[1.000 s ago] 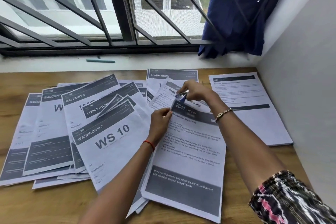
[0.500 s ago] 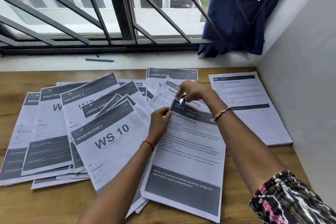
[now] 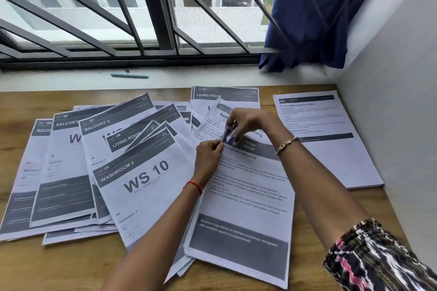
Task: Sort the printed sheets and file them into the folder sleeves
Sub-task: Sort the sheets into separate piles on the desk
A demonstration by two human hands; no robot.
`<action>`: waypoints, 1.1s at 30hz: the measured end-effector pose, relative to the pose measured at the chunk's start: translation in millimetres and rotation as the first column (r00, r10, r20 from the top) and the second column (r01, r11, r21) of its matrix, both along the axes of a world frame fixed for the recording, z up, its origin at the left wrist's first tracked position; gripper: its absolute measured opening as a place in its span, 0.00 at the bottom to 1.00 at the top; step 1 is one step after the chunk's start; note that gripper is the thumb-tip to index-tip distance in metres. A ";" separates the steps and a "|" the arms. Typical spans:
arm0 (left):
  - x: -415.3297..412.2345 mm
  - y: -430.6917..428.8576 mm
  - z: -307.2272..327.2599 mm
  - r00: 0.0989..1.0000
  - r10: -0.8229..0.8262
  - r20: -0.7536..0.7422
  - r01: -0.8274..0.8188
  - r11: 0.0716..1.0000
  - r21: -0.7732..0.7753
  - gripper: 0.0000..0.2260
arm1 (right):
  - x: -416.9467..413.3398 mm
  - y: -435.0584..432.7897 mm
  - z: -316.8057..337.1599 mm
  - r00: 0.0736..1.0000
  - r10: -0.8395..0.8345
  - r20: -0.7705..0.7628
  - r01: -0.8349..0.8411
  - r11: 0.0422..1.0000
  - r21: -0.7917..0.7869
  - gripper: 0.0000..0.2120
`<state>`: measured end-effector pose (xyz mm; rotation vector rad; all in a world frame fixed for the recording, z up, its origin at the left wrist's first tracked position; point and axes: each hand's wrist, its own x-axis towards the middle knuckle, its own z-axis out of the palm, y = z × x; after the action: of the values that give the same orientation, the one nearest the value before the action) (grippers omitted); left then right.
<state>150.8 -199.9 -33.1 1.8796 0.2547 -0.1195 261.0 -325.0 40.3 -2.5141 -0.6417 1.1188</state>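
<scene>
Across the left half of the frame, on the wood-grain table, flat printed sheets lie fanned and overlapping. They are thin white paper with dark grey header bands and grey blocks low down. The topmost reads "WS 10" in bold letters and lies tilted. Above them, on the pale sill, lies a slim teal pen.

At centre, the left hand, a red thread at its wrist, pinches the upper left corner of a squared stack headed "Refrigerator Restocking". This stack runs down toward the lower centre, its edges slightly stepped. Just above, the right hand, with a beaded bracelet, grips a small blue tool with a metal part at that same corner. Whether it is a stapler or a clip I cannot tell.

To the right lies a neater stack of text pages, close to the plain grey wall. In the upper right a crumpled dark blue curtain hangs.
</scene>
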 end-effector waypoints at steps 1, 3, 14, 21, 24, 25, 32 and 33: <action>0.1 0.2 -0.3 1.000 -0.003 -0.002 0.003 1.000 0.008 0.10 | 0.3 0.3 0.9 1.000 0.006 -0.001 -0.006 1.000 0.006 0.16; 0.1 0.5 -1.3 1.000 0.001 -0.008 -0.001 1.000 0.016 0.10 | 1.9 0.9 1.7 1.000 0.012 -0.002 -0.012 1.000 0.015 0.15; -2.6 -0.1 5.7 0.999 0.026 -0.047 -0.029 0.998 -0.057 0.10 | 4.8 -19.6 -7.2 0.971 -0.234 0.045 0.232 0.972 0.036 0.10; -4.6 -4.5 2.7 0.998 0.067 0.010 -0.067 0.997 0.028 0.12 | -23.6 -27.6 -27.4 0.849 -0.522 0.087 0.457 0.806 0.377 0.12; -7.0 -7.0 3.8 0.996 0.066 0.067 -0.071 0.994 0.077 0.14 | -34.1 -22.8 -34.2 0.813 -0.567 0.132 0.473 0.776 0.417 0.19; -7.5 -7.6 4.0 0.995 0.065 0.081 -0.072 0.993 0.092 0.13 | -36.1 -21.7 -35.8 0.823 -0.551 0.137 0.458 0.787 0.414 0.20; -9.2 -11.8 3.5 0.988 0.063 0.144 -0.080 0.990 0.118 0.12 | -39.9 -16.8 -36.4 0.824 -0.554 0.121 0.462 0.780 0.421 0.13; -9.3 -12.6 2.6 0.987 0.066 0.145 -0.084 0.990 0.117 0.12 | -39.1 -16.6 -36.8 0.825 -0.552 0.122 0.458 0.779 0.428 0.08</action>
<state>141.5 -212.4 -30.5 1.9881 0.2399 0.0820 222.0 -341.5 3.5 -2.2798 -0.1713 0.4393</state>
